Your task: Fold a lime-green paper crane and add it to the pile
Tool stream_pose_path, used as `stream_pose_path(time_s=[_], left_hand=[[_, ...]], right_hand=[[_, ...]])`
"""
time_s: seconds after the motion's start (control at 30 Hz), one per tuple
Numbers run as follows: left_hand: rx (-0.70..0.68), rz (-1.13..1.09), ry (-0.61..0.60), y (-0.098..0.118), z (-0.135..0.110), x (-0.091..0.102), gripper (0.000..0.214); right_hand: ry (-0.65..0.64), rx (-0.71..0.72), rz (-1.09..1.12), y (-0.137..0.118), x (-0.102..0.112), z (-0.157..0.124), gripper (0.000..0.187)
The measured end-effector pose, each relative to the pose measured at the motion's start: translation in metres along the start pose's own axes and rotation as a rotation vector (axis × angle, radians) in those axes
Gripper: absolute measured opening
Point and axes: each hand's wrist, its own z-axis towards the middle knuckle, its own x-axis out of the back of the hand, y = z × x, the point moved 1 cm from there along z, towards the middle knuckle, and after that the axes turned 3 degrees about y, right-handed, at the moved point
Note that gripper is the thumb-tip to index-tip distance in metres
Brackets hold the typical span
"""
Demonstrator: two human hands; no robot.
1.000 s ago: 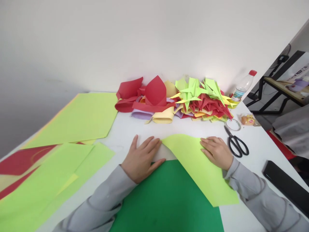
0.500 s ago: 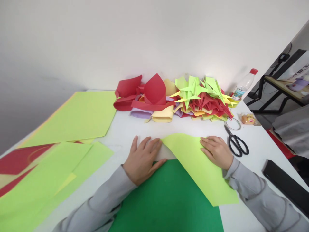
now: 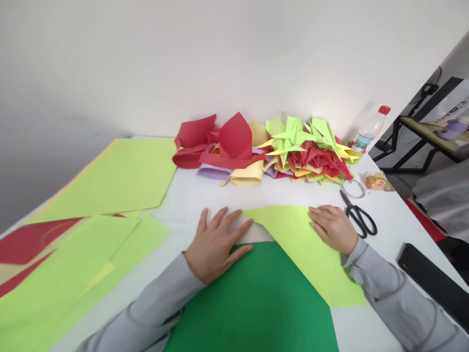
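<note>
A light green sheet of paper (image 3: 308,244) lies folded over on a slant, its lower right corner resting past the edge of a dark green sheet (image 3: 256,303). My left hand (image 3: 216,247) is spread flat, with a fingertip on the paper's left tip and the thumb over the dark green sheet's upper edge. On the paper's upper right edge rests my right hand (image 3: 333,227), palm down with the fingers stretched out side by side. Black-handled scissors (image 3: 361,217) lie just beyond my right hand.
Light green sheets (image 3: 73,264) and a larger stack (image 3: 117,176) cover the left side. Along the wall sit red paper shapes (image 3: 234,142) and folded paper stars (image 3: 293,137). A bottle (image 3: 370,129), tape roll (image 3: 352,187), wrapped snack (image 3: 376,181) and black case (image 3: 432,278) are at right.
The light green paper's raised top fold has flattened into a straighter edge. My right hand has slid slightly right, and the paper's lower corner has shifted a little up and right.
</note>
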Motion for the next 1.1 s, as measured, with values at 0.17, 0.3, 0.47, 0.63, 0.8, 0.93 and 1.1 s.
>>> stream_pose_path(time_s=[0.17, 0.3, 0.47, 0.63, 0.8, 0.93, 1.1], left_hand=[[0.003, -0.030, 0.027, -0.007, 0.003, 0.001, 0.050], [-0.007, -0.010, 0.049, -0.011, 0.005, -0.001, 0.050], [-0.068, -0.063, 0.034, -0.002, 0.002, -0.007, 0.056], [-0.056, -0.063, 0.042, 0.001, -0.001, -0.011, 0.060], [-0.062, -0.066, 0.025, 0.001, -0.002, -0.013, 0.061], [-0.070, -0.097, -0.003, 0.004, -0.004, -0.016, 0.051], [-0.088, -0.101, -0.022, 0.005, -0.004, -0.015, 0.051]], right_hand=[[-0.002, 0.040, 0.017, 0.005, 0.000, -0.001, 0.029], [-0.012, 0.032, 0.019, 0.004, 0.001, -0.001, 0.032], [-0.031, 0.023, 0.025, 0.002, 0.001, -0.001, 0.037], [-0.020, 0.006, 0.026, 0.002, 0.001, -0.002, 0.034], [-0.013, 0.004, 0.027, 0.003, 0.000, -0.002, 0.033], [-0.023, 0.004, 0.030, 0.004, 0.000, -0.002, 0.033], [-0.025, 0.001, 0.030, 0.002, 0.000, -0.001, 0.034]])
